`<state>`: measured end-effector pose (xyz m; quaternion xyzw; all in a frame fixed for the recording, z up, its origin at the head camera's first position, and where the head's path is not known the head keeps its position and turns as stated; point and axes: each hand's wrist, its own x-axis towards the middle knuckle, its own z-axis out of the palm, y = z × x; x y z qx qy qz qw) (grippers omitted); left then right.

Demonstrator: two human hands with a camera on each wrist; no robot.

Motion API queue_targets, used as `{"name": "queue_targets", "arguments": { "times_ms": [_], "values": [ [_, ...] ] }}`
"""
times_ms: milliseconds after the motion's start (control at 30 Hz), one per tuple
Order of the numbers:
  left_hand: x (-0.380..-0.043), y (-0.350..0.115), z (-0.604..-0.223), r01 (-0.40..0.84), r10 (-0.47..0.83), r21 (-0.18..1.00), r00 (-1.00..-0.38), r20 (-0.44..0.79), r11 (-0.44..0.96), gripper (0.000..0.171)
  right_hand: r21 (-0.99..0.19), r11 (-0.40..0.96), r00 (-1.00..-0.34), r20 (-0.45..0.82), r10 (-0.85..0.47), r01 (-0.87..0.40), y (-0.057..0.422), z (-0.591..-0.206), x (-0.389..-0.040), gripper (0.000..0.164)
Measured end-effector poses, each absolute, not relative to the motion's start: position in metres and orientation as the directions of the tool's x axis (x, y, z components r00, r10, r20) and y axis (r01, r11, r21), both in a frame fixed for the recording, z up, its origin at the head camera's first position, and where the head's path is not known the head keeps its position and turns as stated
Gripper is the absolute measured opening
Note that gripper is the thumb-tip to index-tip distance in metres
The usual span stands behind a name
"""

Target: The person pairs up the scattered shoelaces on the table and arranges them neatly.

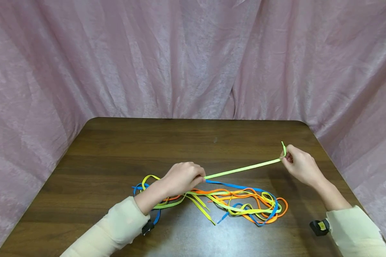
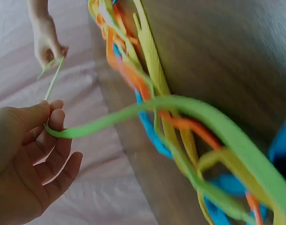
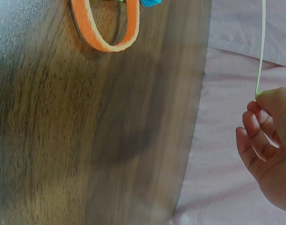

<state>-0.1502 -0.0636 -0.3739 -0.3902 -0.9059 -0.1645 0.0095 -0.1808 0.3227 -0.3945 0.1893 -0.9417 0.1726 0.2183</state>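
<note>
Lime-green lace (image 1: 242, 169) runs taut above the table (image 1: 186, 139), pinched between thumb and fingers by my left hand (image 1: 184, 176) and, close to its tip, by my right hand (image 1: 300, 166) — both pinches closed. Judgement: draw slowly and evenly, letting slack feed up from the tangled laces (image 1: 254, 211) — a hard tug could tighten their loops.
</note>
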Motion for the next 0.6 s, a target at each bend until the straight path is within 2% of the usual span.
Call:
{"name": "queue_targets", "arguments": {
  "times_ms": [600],
  "values": [
    [-0.159,-0.129,-0.368,0.609,0.581,0.311,-0.792,0.187,0.730,0.006,-0.232,0.877,-0.844,0.454,-0.286,-0.422,0.332,-0.392,-0.178,0.017]
  ]
}}
